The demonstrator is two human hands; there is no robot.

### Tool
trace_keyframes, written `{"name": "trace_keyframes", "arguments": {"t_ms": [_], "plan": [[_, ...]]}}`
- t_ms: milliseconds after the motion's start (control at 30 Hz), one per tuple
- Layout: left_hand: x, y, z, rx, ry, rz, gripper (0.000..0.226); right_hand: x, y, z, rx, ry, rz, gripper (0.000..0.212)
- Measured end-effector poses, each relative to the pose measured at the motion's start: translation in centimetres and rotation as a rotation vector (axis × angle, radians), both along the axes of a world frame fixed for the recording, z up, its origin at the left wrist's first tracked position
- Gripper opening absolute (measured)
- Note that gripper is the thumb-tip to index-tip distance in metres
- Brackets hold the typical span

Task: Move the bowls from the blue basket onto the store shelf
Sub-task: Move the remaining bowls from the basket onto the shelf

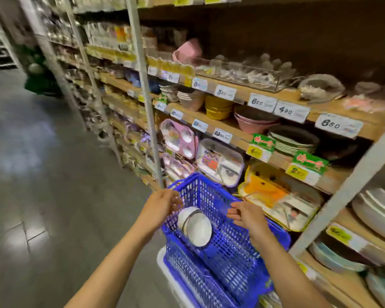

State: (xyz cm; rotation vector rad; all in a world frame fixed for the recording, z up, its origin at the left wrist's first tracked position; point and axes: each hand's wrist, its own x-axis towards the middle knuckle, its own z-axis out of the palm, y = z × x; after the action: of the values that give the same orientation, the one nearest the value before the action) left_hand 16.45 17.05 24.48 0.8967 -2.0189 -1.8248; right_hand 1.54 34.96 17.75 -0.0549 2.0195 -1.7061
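The store shelf [276,96] fills the view from 12 to 4 o'clock, its boards carrying stacked dishes and price tags. The blue basket [227,252] sits at 6 o'clock, in front of the lower boards. The bowls [196,227], white and nested, lie tipped on their side inside the basket, against its 9 o'clock wall. The left hand [160,205], at 10 o'clock of the bowls, has loosely spread fingers and holds nothing. The right hand [247,215], at 3 o'clock, is likewise spread and empty.
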Motion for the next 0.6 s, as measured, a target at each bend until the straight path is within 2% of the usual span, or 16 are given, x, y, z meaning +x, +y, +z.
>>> {"name": "trace_keyframes", "arguments": {"t_ms": [167, 233, 333, 600], "plan": [[1.3, -4.8, -4.0, -0.113, -0.164, -0.017, 0.029, 0.5, -3.0, -4.9, 0.137, -0.193, 0.049, 0.014], [0.4, -6.1, -5.0, -0.134, -0.214, -0.047, 0.025, -0.1, -3.7, -6.9, 0.193, -0.233, 0.063, 0.019], [-1.9, -7.8, -6.5, -0.157, -0.278, -0.109, 0.027, -1.3, -4.9, -9.6, 0.252, -0.291, 0.052, 0.016], [-11.8, -11.7, -11.0, -0.404, -0.516, -0.433, 0.025, -4.7, -9.2, -17.9, 0.285, -0.58, -0.021, 0.021]]}}
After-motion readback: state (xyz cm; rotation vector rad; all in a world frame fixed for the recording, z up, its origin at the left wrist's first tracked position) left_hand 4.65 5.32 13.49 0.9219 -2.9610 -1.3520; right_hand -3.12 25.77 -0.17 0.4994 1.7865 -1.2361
